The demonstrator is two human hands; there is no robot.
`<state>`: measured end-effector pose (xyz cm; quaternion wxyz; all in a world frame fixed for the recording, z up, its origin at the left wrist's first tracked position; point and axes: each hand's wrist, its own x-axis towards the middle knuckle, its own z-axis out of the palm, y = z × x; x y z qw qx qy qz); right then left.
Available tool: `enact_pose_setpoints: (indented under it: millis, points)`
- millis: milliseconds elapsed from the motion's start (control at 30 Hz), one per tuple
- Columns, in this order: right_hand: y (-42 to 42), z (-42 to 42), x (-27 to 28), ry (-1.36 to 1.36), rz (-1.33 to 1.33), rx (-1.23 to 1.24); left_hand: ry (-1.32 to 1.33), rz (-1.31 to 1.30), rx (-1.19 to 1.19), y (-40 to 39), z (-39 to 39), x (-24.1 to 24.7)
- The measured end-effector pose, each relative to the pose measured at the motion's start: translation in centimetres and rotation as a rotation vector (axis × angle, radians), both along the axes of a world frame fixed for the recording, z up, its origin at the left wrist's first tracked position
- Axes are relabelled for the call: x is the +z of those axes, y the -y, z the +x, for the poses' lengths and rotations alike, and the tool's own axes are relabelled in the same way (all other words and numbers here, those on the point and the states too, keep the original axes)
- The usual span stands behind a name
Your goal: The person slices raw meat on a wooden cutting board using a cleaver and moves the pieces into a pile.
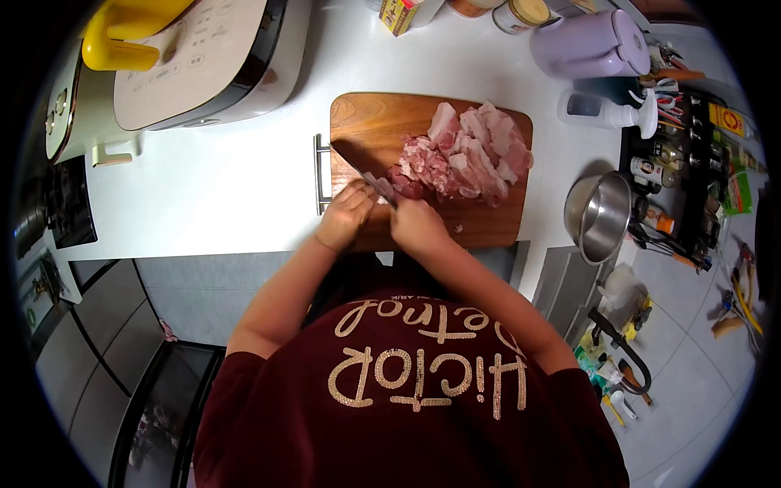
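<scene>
My right hand (420, 227) grips a kitchen knife (355, 162), its dark blade slanting to the far left across a wooden cutting board (366, 116). Close against the blade, the curled fingers of my left hand (349, 210) steady a small piece of raw meat (382, 200), mostly hidden by the fingers and knife. Just past the blade lie freshly cut pale bits. A heap of small chopped meat (425, 165) sits mid-board, touching larger raw slices of fatty meat (488, 149) on the right. The board's metal handle (318, 175) juts out on its left side.
A white rice-cooker-like appliance (201, 67) with a yellow object (122, 55) on top stands at left. Along the right are a lilac pitcher (586, 46), a spray bottle (601, 111), a steel bowl (601, 216) and a crowded black rack (689, 165). Jars (518, 15) stand at the back.
</scene>
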<state>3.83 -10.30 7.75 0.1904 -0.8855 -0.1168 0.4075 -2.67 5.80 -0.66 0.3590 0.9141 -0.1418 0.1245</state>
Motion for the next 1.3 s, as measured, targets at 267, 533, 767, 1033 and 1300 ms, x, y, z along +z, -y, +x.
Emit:
enact_pose_setpoints:
  millis: [267, 533, 767, 1033, 1300]
  points:
    - [2.5, 0.1, 2.2, -0.003, 0.088, -0.063, -0.028, 0.063, -0.019, 0.8, -1.3, 1.6]
    - [10.1, 1.0, 6.9, -0.099, 0.305, -0.429, -0.008, 0.258, -0.309, 0.9, 3.8, 4.0]
    - [12.4, 1.5, 7.5, -0.154, 0.364, -0.587, -0.18, 0.229, -0.467, 1.6, 7.0, 4.3]
    - [12.6, -0.1, 6.7, 0.002, 0.28, -0.447, -0.044, 0.198, 0.031, 4.0, 2.8, 2.6]
    - [11.4, -1.9, 2.0, 0.153, 0.159, -0.261, -0.107, 0.241, 0.307, 6.1, 2.0, 3.6]
